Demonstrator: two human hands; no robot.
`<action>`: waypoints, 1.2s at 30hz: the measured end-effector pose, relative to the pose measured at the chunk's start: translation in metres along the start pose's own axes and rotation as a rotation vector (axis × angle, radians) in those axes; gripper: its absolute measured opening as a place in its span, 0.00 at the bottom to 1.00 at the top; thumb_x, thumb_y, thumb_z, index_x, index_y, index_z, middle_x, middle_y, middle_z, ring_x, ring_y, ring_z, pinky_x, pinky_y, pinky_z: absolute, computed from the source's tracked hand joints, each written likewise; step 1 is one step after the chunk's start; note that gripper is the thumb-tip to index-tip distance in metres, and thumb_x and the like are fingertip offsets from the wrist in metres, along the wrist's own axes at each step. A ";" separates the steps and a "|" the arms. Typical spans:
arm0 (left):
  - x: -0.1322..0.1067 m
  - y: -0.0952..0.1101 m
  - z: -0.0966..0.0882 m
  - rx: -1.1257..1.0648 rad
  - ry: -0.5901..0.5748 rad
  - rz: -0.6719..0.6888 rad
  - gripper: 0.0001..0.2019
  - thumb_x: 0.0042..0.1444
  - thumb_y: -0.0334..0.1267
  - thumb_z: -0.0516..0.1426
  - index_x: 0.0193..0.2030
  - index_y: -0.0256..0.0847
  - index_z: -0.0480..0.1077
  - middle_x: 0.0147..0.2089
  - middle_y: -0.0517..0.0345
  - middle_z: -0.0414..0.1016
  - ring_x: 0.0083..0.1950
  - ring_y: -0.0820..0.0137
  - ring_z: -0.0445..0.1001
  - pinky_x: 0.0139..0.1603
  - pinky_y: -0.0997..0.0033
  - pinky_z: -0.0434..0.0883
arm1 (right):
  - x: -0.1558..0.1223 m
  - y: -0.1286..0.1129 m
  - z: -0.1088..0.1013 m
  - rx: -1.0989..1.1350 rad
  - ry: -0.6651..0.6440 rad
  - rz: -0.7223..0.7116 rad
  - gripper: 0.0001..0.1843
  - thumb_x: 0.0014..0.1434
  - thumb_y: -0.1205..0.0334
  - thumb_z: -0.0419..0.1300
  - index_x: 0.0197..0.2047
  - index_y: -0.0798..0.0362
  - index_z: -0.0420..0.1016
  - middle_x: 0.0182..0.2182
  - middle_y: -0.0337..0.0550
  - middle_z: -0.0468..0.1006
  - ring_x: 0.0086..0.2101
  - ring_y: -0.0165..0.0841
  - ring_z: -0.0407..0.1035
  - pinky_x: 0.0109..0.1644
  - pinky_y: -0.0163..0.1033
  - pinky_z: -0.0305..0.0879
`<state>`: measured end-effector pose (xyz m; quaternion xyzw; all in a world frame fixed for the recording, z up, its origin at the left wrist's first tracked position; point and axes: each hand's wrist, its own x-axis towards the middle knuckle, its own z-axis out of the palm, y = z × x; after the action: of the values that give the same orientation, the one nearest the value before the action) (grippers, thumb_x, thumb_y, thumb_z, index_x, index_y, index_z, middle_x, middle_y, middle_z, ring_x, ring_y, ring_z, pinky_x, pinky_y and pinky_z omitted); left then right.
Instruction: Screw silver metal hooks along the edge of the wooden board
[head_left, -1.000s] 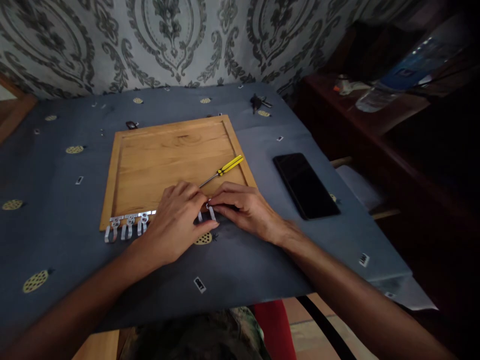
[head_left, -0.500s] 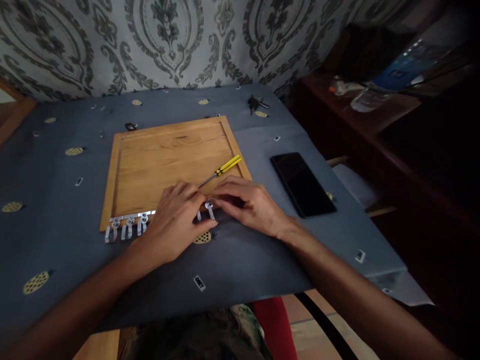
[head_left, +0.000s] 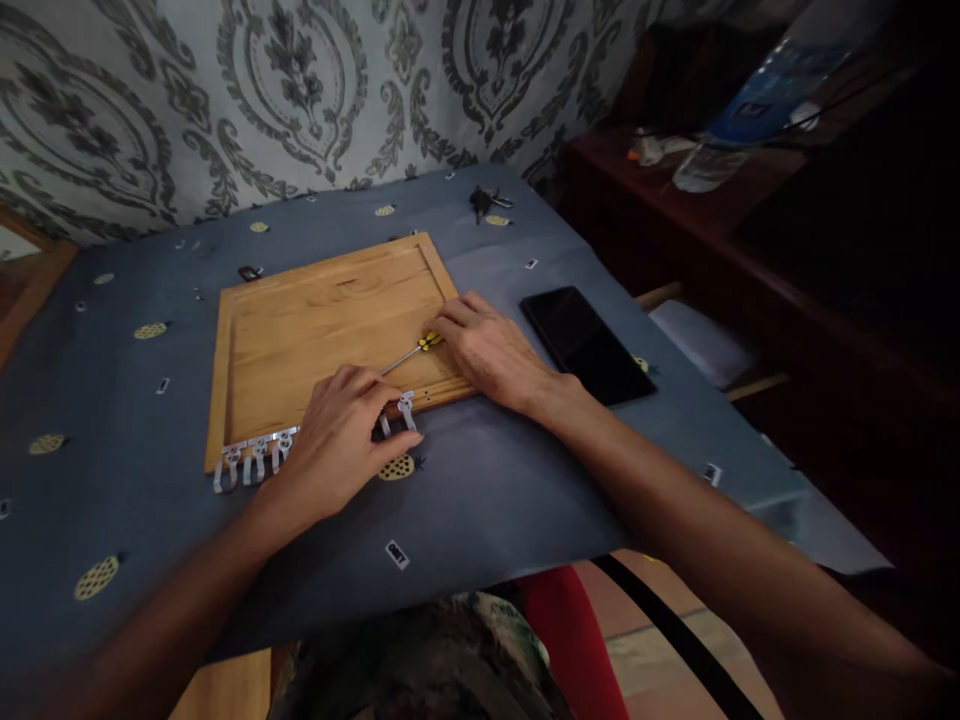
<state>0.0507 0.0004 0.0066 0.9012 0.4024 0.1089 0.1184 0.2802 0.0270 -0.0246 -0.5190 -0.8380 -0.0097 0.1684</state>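
A framed wooden board (head_left: pixel 315 335) lies on the table, with silver metal hooks (head_left: pixel 259 455) along its near edge. My left hand (head_left: pixel 341 440) is over that edge, its fingers and thumb curled around a metal hook (head_left: pixel 406 410) near the right end; part of the row is hidden beneath it. On the board rests a screwdriver (head_left: pixel 403 358) with a yellow and black handle, its shaft pointing toward my left hand. My right hand (head_left: pixel 484 345) closes over the handle, covering most of it. Small dark holes show in the edge right of the last hook.
A black phone (head_left: pixel 589 345) lies right of the board. Keys (head_left: pixel 484 203) sit near the far edge, and a small dark object (head_left: pixel 249 273) is behind the board. A plastic bottle (head_left: pixel 750 110) stands on the dark red furniture (head_left: pixel 645 190) at right. A patterned curtain (head_left: pixel 300 80) hangs behind.
My right hand has left the hook at the near edge and moved up to the screwdriver, taking hold of its handle. My left hand stays at the hooks. The view has shifted slightly.
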 end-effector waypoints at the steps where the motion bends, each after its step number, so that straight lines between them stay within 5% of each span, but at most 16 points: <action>1: 0.000 0.000 0.000 0.001 0.005 -0.002 0.11 0.57 0.40 0.69 0.44 0.41 0.78 0.48 0.53 0.79 0.53 0.57 0.74 0.55 0.53 0.71 | 0.000 0.002 0.000 0.002 0.010 0.006 0.15 0.68 0.75 0.51 0.48 0.57 0.78 0.48 0.57 0.79 0.50 0.47 0.67 0.48 0.49 0.67; 8: -0.001 -0.001 0.000 0.000 -0.007 0.002 0.11 0.58 0.41 0.68 0.45 0.41 0.78 0.47 0.53 0.79 0.53 0.56 0.73 0.54 0.53 0.70 | -0.010 0.013 -0.008 -0.044 0.056 0.021 0.10 0.67 0.71 0.54 0.42 0.51 0.76 0.42 0.51 0.82 0.45 0.45 0.69 0.53 0.54 0.62; 11: 0.000 0.000 -0.001 0.005 -0.009 -0.003 0.11 0.58 0.41 0.69 0.44 0.40 0.78 0.46 0.53 0.78 0.52 0.56 0.73 0.53 0.53 0.71 | -0.016 0.012 -0.015 0.168 0.111 0.062 0.06 0.66 0.67 0.58 0.43 0.52 0.77 0.40 0.49 0.82 0.41 0.42 0.72 0.47 0.49 0.66; 17: -0.001 0.002 -0.001 -0.002 -0.016 -0.004 0.12 0.57 0.40 0.69 0.45 0.40 0.78 0.46 0.53 0.78 0.52 0.56 0.73 0.52 0.54 0.70 | -0.018 -0.005 -0.028 0.832 0.505 0.263 0.12 0.62 0.52 0.68 0.42 0.51 0.78 0.35 0.40 0.81 0.34 0.33 0.75 0.39 0.40 0.73; 22: -0.001 0.001 -0.001 0.001 -0.007 -0.002 0.10 0.59 0.41 0.68 0.44 0.40 0.77 0.45 0.54 0.78 0.51 0.58 0.73 0.51 0.56 0.70 | -0.013 -0.021 -0.050 0.984 0.699 0.245 0.18 0.60 0.44 0.69 0.38 0.50 0.75 0.34 0.36 0.77 0.29 0.27 0.72 0.30 0.35 0.71; 27: 0.000 0.002 -0.002 -0.014 -0.015 -0.018 0.10 0.58 0.39 0.69 0.43 0.40 0.77 0.46 0.53 0.78 0.52 0.57 0.73 0.52 0.56 0.71 | -0.011 -0.043 -0.064 0.998 0.721 0.189 0.18 0.65 0.41 0.62 0.42 0.48 0.72 0.37 0.35 0.78 0.31 0.27 0.74 0.30 0.35 0.70; 30: 0.001 0.003 -0.002 -0.021 -0.026 -0.037 0.11 0.57 0.39 0.69 0.44 0.39 0.77 0.46 0.53 0.78 0.52 0.57 0.73 0.52 0.55 0.71 | -0.014 -0.056 -0.056 1.041 0.787 0.136 0.13 0.69 0.46 0.60 0.42 0.46 0.69 0.33 0.32 0.78 0.22 0.23 0.67 0.24 0.33 0.65; 36: 0.001 0.003 -0.002 -0.007 -0.009 -0.030 0.11 0.57 0.39 0.70 0.44 0.39 0.77 0.46 0.53 0.77 0.51 0.56 0.73 0.52 0.55 0.70 | -0.021 -0.063 -0.036 1.025 0.690 0.112 0.08 0.72 0.50 0.56 0.45 0.44 0.67 0.32 0.33 0.77 0.20 0.24 0.65 0.21 0.34 0.64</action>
<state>0.0528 -0.0011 0.0095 0.8951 0.4150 0.1044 0.1252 0.2432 -0.0273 0.0137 -0.3821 -0.6047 0.2357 0.6579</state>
